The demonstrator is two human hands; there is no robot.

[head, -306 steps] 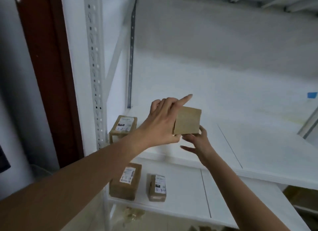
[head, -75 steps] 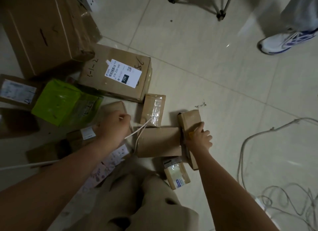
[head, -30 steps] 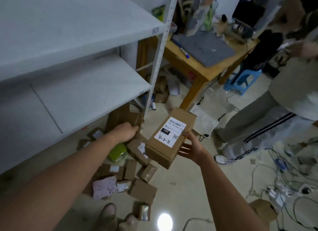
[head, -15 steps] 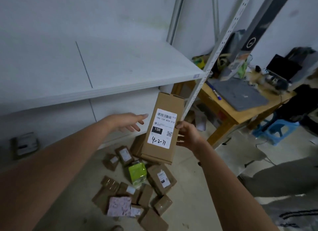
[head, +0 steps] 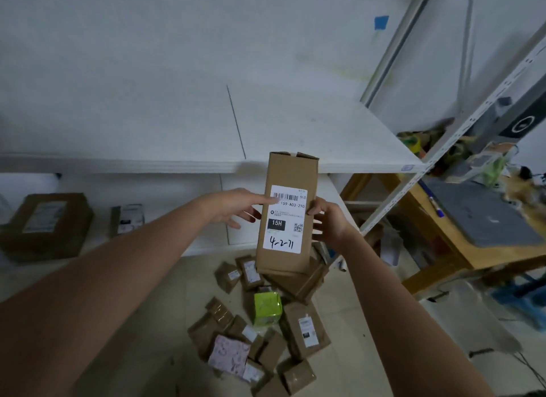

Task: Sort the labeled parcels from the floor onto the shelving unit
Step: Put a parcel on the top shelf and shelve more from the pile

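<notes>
The right hand [head: 328, 222] clasps the right edge of the upright labeled parcel [head: 291, 172], the left hand [head: 230, 210] lays a straight forefinger on its label [head: 285, 237], just before the white shelf [head: 177, 130], above the floor pile [head: 304, 328].

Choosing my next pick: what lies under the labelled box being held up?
Below the held box, brown parcels and a green packet lie heaped on the floor. The box covers the heap's far edge, so anything there is hidden.
</notes>
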